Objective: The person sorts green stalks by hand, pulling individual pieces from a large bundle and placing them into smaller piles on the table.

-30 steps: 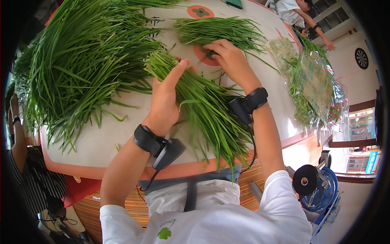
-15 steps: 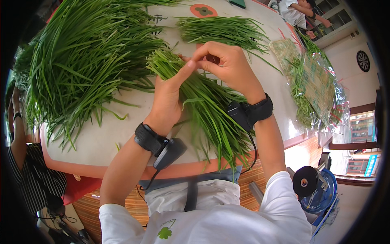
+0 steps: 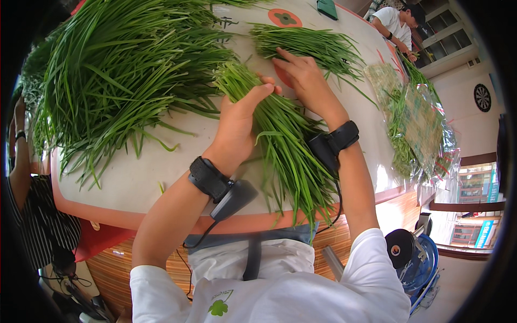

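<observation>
the bunch of long green leaves lies slantwise over the table, its pale stem ends up by the heap and its loose tips fanning out past the near edge. the left hand is clamped round the bunch just below those stem ends, thumb laid across the top and a few fingertips peeping out on the far side.

the right hand is beyond the bunch and to its right, fingers apart and lightly bent, with nothing i can see between them. its fingertips reach to the stem ends of the pile, which lies on the far side of the bunch; whether they touch it, i can't tell from here, and the thumb is mostly lost to me.

i'd call this sorting in the hand: one side holding, the other free to pick. from here a good move calls for the left grip to keep the stem ends level without crushing them, and for the right fingers to pinch finely, since thin leaves tangle easily.

well to the right of the bunch is a mat with greens and clear plastic about it.
</observation>
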A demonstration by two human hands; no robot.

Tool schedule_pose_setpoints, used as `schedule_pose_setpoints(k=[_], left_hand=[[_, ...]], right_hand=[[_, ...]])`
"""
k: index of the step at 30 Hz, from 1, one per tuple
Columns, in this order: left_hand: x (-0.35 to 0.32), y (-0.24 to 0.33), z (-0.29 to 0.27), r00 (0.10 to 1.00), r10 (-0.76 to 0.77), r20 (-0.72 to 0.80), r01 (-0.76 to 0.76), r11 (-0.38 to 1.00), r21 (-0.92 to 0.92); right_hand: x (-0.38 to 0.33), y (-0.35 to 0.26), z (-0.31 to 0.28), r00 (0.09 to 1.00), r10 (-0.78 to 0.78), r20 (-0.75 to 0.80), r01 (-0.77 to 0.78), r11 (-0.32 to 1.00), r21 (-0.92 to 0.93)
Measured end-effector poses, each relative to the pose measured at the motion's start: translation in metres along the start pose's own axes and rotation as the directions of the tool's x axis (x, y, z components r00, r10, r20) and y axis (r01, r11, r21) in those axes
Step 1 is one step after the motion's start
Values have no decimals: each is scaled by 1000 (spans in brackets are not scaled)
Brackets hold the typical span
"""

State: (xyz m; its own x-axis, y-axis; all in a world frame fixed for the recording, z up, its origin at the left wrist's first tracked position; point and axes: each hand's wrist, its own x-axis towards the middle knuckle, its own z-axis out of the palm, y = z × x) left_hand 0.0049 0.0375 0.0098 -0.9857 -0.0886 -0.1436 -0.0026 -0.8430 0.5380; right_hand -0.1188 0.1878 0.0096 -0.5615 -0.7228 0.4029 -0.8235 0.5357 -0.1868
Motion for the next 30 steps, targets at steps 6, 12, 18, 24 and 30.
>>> schedule_pose_setpoints(k=[6,12,18,24,30], left_hand=[[0,0,-1,1000,0,-16,0,999,41],[-2,5,1,998,-52,-31,53,997,64],[-1,4,2,998,-43,-38,45,997,63],[-2,7,4,995,-75,-67,79,995,57],[0,3,2,995,-68,-78,71,996,48]], right_hand=[[0,3,-1,999,39,29,-36,996,-81],[-1,-6,1,995,84,48,-81,995,-58],[0,-4,-3,994,-16,-107,4,993,-118],[6,-11,-18,882,71,-465,54,967,250],[7,-22,-34,779,152,-609,178,877,447]])
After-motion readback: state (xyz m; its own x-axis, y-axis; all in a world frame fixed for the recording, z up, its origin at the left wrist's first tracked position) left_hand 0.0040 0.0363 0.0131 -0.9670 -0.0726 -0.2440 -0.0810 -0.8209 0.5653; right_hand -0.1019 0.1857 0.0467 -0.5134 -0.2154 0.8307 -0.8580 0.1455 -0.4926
